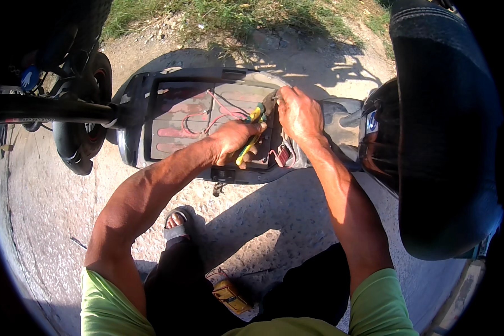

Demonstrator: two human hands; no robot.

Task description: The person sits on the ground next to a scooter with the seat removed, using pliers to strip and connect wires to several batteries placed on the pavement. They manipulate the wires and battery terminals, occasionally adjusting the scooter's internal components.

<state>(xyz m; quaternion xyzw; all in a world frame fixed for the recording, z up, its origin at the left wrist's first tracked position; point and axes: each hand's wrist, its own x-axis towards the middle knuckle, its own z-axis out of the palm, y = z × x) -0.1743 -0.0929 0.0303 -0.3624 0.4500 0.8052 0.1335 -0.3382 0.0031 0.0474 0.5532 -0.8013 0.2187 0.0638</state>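
Note:
A scooter's opened floorboard (130,120) lies in front of me, with several grey batteries (176,106) side by side in its tray. Over the right part of the tray, my left hand (235,140) is closed around yellow-and-green handled pliers (254,116); their jaws cannot be made out. My right hand (301,116) is closed in a pinch at the tray's far right corner, and what lies between its fingertips is too small to name. Thin red wires (191,132) loop over the batteries. Below the right hand, near the tray's edge, sits a small red block with wires (284,155).
The black seat (448,129) rises at the right. At the left are the front wheel (98,84) and black steering column (50,109). A yellow multimeter (231,297) lies on the concrete between my legs. Grass (235,19) grows beyond the scooter.

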